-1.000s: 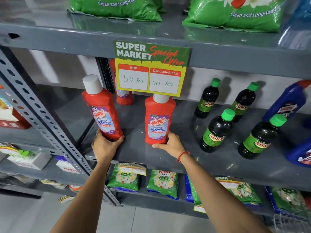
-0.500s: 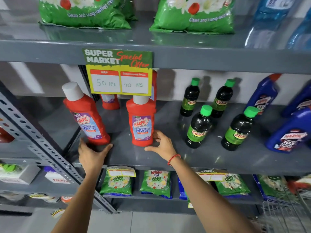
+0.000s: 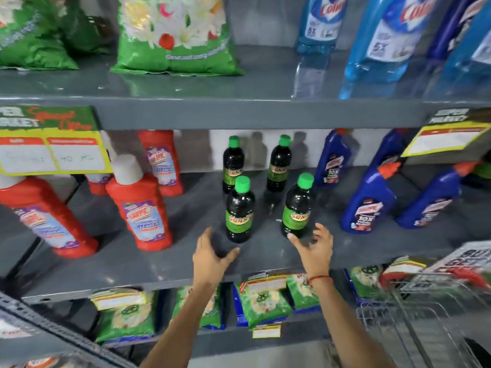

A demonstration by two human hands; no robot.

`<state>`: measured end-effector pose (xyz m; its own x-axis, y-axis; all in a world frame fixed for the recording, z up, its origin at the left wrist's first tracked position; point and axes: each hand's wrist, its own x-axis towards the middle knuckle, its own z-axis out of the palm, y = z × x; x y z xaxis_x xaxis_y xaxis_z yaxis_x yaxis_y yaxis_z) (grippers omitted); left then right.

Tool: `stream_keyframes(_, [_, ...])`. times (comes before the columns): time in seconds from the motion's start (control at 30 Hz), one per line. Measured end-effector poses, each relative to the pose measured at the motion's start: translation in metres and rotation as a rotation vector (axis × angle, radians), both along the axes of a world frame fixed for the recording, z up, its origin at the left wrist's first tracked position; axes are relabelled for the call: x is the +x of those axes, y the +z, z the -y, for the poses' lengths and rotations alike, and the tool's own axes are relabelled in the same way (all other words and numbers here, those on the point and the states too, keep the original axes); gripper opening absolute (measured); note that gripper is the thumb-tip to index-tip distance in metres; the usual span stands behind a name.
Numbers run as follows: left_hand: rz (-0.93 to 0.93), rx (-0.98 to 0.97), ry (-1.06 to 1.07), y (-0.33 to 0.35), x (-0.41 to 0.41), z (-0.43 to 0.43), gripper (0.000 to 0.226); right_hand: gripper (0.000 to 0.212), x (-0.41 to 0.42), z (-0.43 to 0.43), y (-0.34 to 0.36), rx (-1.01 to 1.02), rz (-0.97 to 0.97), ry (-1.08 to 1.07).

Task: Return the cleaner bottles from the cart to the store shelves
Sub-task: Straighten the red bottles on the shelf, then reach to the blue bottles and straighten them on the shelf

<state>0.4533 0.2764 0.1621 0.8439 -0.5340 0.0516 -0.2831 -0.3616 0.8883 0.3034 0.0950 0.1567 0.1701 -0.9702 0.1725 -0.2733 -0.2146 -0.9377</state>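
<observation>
Both hands were empty, fingers spread: left hand and right hand hovered over the grey shelf edge. Just beyond stood two dark green-capped bottles. Red cleaner bottles stood upright further left.

Two bare forearms reach up and forward from the bottom of the frame, side by side and slightly apart. The left hand is spread, palm turned inward, thumb stretched out to the right and fingers pointing up, gripping nothing. The right hand is raised a little higher, fingers loosely curled and parted, thumb pointing left, also empty. A thin red thread circles the right wrist. Both hands appear slightly blurred.
</observation>
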Motion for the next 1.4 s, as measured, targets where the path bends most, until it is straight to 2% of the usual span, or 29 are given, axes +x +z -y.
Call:
stream_keyframes(0.07, [0.001, 0.07, -0.005, 0.005, -0.003, 0.025, 0.091, 0.087, -0.003, 0.019, 0.002, 0.045, -0.07, 0.125])
stream_keyframes(0.2, [0.098, 0.098, 0.055, 0.006, -0.008, 0.05, 0.076, 0.085, 0.001, 0.036, 0.005, 0.017, -0.126, 0.355])
stream_keyframes(0.4, [0.174, 0.138, 0.11, 0.0, -0.001, 0.055, 0.051, 0.082, 0.007, 0.044, 0.01, -0.037, -0.173, 0.43])
stream_keyframes(0.67, [0.238, 0.189, 0.127, -0.001, -0.001, 0.054, 0.053, 0.07, 0.008, 0.045, 0.003, 0.001, -0.194, 0.457])
stream_keyframes(0.8, [0.195, 0.195, 0.163, 0.002, -0.005, 0.054, 0.058, 0.08, 0.005, 0.047, 0.009, 0.024, -0.198, 0.516])
stream_keyframes(0.9, [0.14, 0.173, 0.289, 0.001, -0.019, 0.051, 0.056, 0.087, -0.018, 0.056, 0.011, -0.003, -0.19, 0.574])
stream_keyframes(0.97, [0.136, 0.108, 0.418, -0.001, -0.039, 0.051, 0.048, 0.076, -0.05, 0.069, 0.007, -0.016, -0.159, 0.545])
stream_keyframes(1.03, [0.143, 0.02, 0.485, -0.004, -0.071, 0.059, 0.043, 0.05, -0.092, 0.087, 0.002, -0.063, -0.082, 0.396])
stream_keyframes(1.1, [0.141, -0.076, 0.349, -0.006, -0.107, 0.078, 0.032, 0.033, -0.133, 0.111, 0.0, -0.106, 0.046, 0.156])
stream_keyframes(1.2, [0.12, -0.092, -0.032, -0.01, -0.148, 0.129, 0.031, 0.038, -0.18, 0.158, 0.004, -0.084, 0.146, -0.175])
stream_keyframes(1.27, [0.087, -0.086, -0.209, -0.008, -0.164, 0.174, 0.045, 0.06, -0.195, 0.188, 0.008, -0.051, 0.076, -0.238])
stream_keyframes(1.33, [-0.004, -0.107, -0.274, -0.004, -0.172, 0.216, 0.068, 0.086, -0.202, 0.211, 0.009, -0.011, -0.016, -0.211])
stream_keyframes(1.4, [-0.101, -0.132, -0.317, 0.002, -0.17, 0.243, 0.085, 0.101, -0.202, 0.22, 0.011, 0.042, -0.055, -0.176])
